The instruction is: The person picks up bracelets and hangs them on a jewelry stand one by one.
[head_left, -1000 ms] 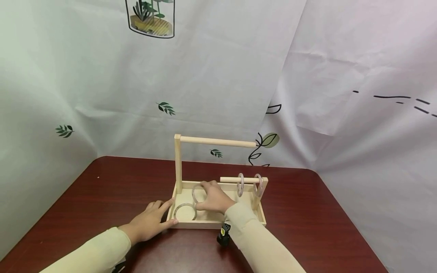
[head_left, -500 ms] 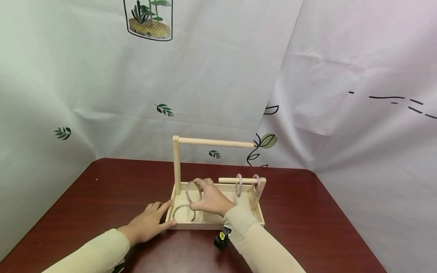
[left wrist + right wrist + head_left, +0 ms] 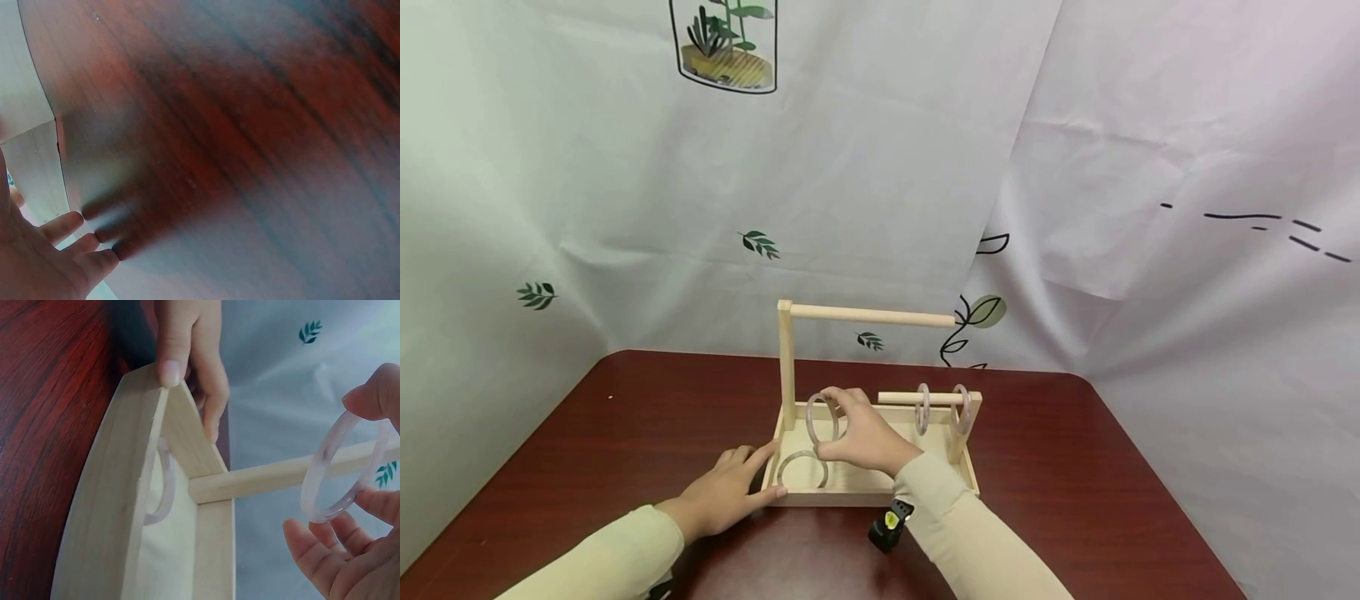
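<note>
My right hand [image 3: 868, 437] holds a pale, translucent bangle [image 3: 320, 462] upright between thumb and fingers, above the left part of a wooden tray stand [image 3: 827, 500]. A second bangle [image 3: 781, 473] lies flat in the tray's front left corner. My left hand [image 3: 722, 493] rests at the tray's left end. Its thumb presses the front corner and the index finger lies along the end wall, as the right wrist view shows. The other fingers [image 3: 62, 228] extend loosely over the table in the left wrist view. Two more bangles [image 3: 922, 408] hang on the stand's low bar [image 3: 891, 397].
A tall post [image 3: 786, 367] rises at the tray's left end and carries a long upper bar [image 3: 872, 315] with a free right end. The low bar's free end points left. Dark red table [image 3: 1060, 483] surrounds the tray. A printed white cloth [image 3: 887, 167] hangs behind.
My right hand has lifted the bangle from the tray and brought it slightly left and up, turned upright. My left hand has stayed at the tray's end. The head view has shifted slightly.
</note>
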A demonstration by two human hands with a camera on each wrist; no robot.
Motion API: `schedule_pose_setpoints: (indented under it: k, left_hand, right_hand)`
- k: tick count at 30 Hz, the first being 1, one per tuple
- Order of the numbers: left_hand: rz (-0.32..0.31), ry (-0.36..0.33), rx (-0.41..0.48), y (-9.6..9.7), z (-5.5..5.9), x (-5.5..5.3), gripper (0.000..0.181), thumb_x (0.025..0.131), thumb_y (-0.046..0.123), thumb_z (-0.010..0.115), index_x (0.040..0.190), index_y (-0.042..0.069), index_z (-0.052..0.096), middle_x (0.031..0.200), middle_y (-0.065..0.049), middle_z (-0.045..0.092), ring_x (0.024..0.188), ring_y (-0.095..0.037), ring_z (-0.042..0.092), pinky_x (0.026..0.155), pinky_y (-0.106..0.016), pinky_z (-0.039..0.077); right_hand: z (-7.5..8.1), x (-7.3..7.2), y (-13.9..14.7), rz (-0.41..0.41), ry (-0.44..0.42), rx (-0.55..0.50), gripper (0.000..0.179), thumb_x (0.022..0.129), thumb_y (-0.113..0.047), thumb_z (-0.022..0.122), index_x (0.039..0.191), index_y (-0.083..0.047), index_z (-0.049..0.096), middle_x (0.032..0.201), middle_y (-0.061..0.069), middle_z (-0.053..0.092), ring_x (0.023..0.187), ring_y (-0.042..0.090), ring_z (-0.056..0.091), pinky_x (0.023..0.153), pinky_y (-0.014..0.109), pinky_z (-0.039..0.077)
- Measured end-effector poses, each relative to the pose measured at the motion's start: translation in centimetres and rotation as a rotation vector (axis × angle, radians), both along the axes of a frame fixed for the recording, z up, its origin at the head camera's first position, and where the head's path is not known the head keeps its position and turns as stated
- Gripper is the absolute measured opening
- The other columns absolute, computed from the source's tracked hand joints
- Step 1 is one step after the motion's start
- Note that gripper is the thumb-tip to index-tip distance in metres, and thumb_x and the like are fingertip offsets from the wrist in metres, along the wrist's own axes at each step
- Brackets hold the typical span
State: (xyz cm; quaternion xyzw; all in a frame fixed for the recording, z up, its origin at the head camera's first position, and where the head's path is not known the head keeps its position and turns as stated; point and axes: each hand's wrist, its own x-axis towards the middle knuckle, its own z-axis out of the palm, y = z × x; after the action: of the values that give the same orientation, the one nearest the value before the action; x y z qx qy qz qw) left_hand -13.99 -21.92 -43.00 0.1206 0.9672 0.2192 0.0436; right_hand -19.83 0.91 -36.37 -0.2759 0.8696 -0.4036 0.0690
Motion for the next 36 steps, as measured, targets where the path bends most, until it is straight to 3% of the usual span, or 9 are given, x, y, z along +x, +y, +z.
schedule_pose_setpoints:
  k: [12, 22, 36]
  left_hand:
    - [0.006, 0.003, 0.004, 0.0, -0.1, 0.0, 0.081, 0.085, 0.066, 0.057, 0.147, 0.015, 0.041, 0.131, -0.018, 0.049, 0.126, -0.039, 0.042, 0.085, -0.058, 0.046]
    - [0.004, 0.004, 0.008, 0.0, -0.2, 0.1, 0.081, 0.085, 0.065, 0.057, 0.147, 0.014, 0.041, 0.13, -0.02, 0.049, 0.125, -0.041, 0.042, 0.086, -0.059, 0.045]
    - [0.008, 0.009, 0.003, 0.1, -0.1, 0.2, 0.081, 0.086, 0.065, 0.057, 0.147, 0.014, 0.041, 0.13, -0.019, 0.05, 0.125, -0.04, 0.043, 0.085, -0.059, 0.045]
  right_hand:
    - [1.4, 0.4, 0.3, 0.03, -0.031, -0.06, 0.071, 0.071, -0.013, 0.074, 0.137, -0.015, 0.048, 0.125, 0.005, 0.043, 0.107, 0.015, 0.048, 0.076, 0.023, 0.049]
    - [2.8, 0.8, 1.1, 0.071, -0.037, -0.164, 0.069, 0.074, -0.011, 0.073, 0.137, -0.012, 0.047, 0.13, 0.008, 0.041, 0.116, 0.024, 0.048, 0.086, 0.026, 0.048]
    - [4.4, 0.7, 2.6, 0.061, 0.037, -0.212, 0.068, 0.075, -0.01, 0.072, 0.138, -0.01, 0.047, 0.125, 0.009, 0.044, 0.112, 0.023, 0.048, 0.088, 0.03, 0.048]
